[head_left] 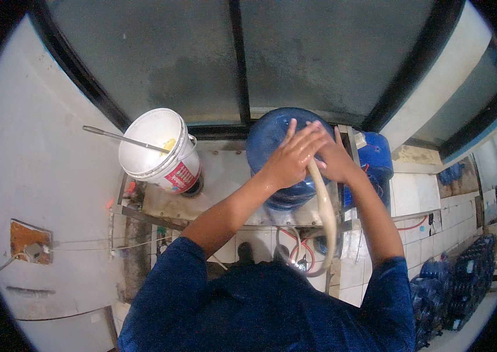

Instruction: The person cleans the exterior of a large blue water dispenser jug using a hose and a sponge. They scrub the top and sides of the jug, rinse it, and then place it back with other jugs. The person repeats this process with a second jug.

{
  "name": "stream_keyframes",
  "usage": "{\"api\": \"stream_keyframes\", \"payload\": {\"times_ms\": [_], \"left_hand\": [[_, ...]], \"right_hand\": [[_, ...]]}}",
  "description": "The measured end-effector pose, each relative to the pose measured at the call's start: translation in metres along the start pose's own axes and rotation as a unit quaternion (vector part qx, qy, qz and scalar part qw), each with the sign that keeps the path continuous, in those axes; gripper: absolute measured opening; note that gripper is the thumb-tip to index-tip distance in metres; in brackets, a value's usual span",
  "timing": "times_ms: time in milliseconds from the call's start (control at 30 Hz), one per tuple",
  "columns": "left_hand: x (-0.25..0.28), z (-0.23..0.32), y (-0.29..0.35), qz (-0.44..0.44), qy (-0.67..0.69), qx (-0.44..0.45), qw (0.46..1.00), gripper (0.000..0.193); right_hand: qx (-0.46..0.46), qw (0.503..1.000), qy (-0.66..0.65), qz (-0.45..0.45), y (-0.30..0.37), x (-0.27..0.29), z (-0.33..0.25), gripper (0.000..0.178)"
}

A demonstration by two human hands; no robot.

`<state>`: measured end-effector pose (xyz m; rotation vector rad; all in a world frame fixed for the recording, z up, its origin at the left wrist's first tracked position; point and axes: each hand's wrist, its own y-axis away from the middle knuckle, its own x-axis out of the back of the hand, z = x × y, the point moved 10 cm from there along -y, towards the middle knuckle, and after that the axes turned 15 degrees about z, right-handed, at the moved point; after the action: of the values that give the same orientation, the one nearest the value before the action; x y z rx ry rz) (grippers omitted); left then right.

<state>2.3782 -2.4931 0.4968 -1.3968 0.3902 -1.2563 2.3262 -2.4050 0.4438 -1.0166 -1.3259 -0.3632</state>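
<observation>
A large blue water jug (263,138) stands on the metal-topped bench in front of me. Both my hands are over it, close together and overlapping. My left hand (293,155) looks wet, its fingers stretched out and lying across the fingers of my right hand (335,160). A pale, flexible hose (325,205) runs up from below the bench edge to my right hand, which appears to grip it near its upper end. That end is hidden between my hands, and some fingers are blurred. The jug's mouth is not visible.
A white bucket (153,146) with a metal-handled tool (125,139) leaning in it stands on the left of the bench (225,176). A blue container (376,154) sits right of the jug. Several blue jugs (460,281) are stacked at lower right. A reddish hose (310,252) lies below.
</observation>
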Motion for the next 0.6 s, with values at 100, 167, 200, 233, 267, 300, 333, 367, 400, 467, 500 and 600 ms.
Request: {"api": "stream_keyframes", "payload": {"times_ms": [100, 167, 200, 233, 267, 300, 333, 367, 400, 467, 500, 600], "left_hand": [[0.003, 0.009, 0.002, -0.004, 0.061, -0.003, 0.998, 0.061], [0.002, 0.011, 0.0, 0.006, 0.047, 0.001, 0.999, 0.065], [-0.002, 0.007, 0.002, 0.009, 0.03, 0.01, 0.999, 0.065], [-0.004, -0.001, 0.004, 0.012, 0.01, 0.02, 1.0, 0.065], [0.0, -0.005, 0.004, 0.027, 0.004, 0.03, 0.999, 0.065], [0.004, -0.008, 0.004, 0.042, -0.002, 0.039, 0.998, 0.065], [0.011, -0.011, 0.004, 0.059, -0.011, 0.049, 0.997, 0.065], [0.014, -0.009, 0.004, 0.054, -0.009, 0.044, 0.998, 0.065], [0.017, -0.006, 0.005, 0.049, -0.008, 0.039, 0.998, 0.065], [0.016, 0.0, 0.003, 0.05, 0.016, 0.027, 0.998, 0.063], [0.014, 0.003, 0.001, 0.051, 0.023, 0.021, 0.998, 0.062], [0.008, 0.005, -0.006, 0.051, 0.051, 0.018, 0.997, 0.062]], "right_hand": [[-0.06, 0.993, 0.101, 0.003, -0.065, -0.044, 0.005, 0.078], [-0.095, 0.989, 0.108, 0.036, -0.078, -0.059, 0.001, 0.081], [-0.077, 0.989, 0.111, 0.06, -0.077, -0.065, -0.007, 0.081], [-0.056, 0.989, 0.112, 0.084, -0.078, -0.068, -0.016, 0.081], [0.009, 0.995, 0.079, 0.068, -0.07, -0.072, -0.032, 0.079], [0.037, 0.998, 0.031, 0.043, -0.06, -0.073, -0.034, 0.078], [0.067, 0.997, -0.019, 0.019, -0.051, -0.069, -0.036, 0.076], [0.102, 0.992, -0.069, -0.005, -0.046, -0.061, -0.045, 0.075], [0.114, 0.985, 0.125, -0.012, -0.045, -0.055, -0.038, 0.073], [-0.118, 0.986, 0.12, -0.002, -0.063, -0.031, 0.0, 0.072], [-0.237, 0.965, 0.115, 0.002, -0.066, -0.024, 0.019, 0.071], [-0.247, 0.96, 0.134, -0.012, -0.095, -0.052, 0.008, 0.076]]}}
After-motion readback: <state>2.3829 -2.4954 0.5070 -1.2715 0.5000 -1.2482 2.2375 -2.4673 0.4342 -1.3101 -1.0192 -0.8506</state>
